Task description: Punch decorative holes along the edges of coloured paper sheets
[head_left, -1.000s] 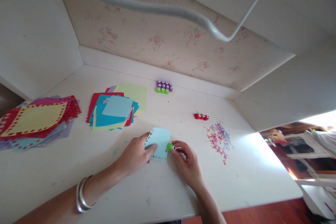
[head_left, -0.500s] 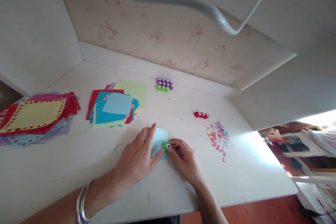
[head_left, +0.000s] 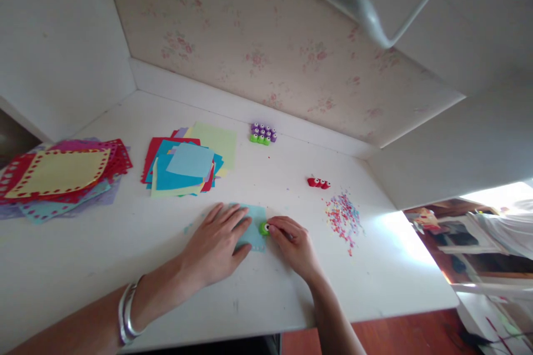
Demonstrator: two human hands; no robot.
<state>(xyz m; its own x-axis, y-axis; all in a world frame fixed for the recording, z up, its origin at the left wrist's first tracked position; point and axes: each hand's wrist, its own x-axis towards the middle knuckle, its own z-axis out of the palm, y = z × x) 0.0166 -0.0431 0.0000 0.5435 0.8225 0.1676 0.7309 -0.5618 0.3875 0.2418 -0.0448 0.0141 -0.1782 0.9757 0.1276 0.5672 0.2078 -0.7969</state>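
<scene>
My left hand (head_left: 216, 244) lies flat, fingers spread, on a light blue paper square (head_left: 255, 233) on the white desk (head_left: 125, 255), covering most of it. My right hand (head_left: 293, 244) pinches a small green paper punch (head_left: 265, 228) set on the square's right edge. Small punched holes show along the paper's lower edge.
A stack of plain coloured squares (head_left: 187, 163) lies behind my left hand, and a pile of hole-bordered sheets (head_left: 58, 175) at the far left. Purple and green punches (head_left: 262, 134) sit by the back wall, red punches (head_left: 318, 182) and a confetti heap (head_left: 343, 219) to the right.
My left hand went from gripping the lifted left edge of the blue square to pressing flat on it. The paper now lies down on the desk, with the punch still at its right edge.
</scene>
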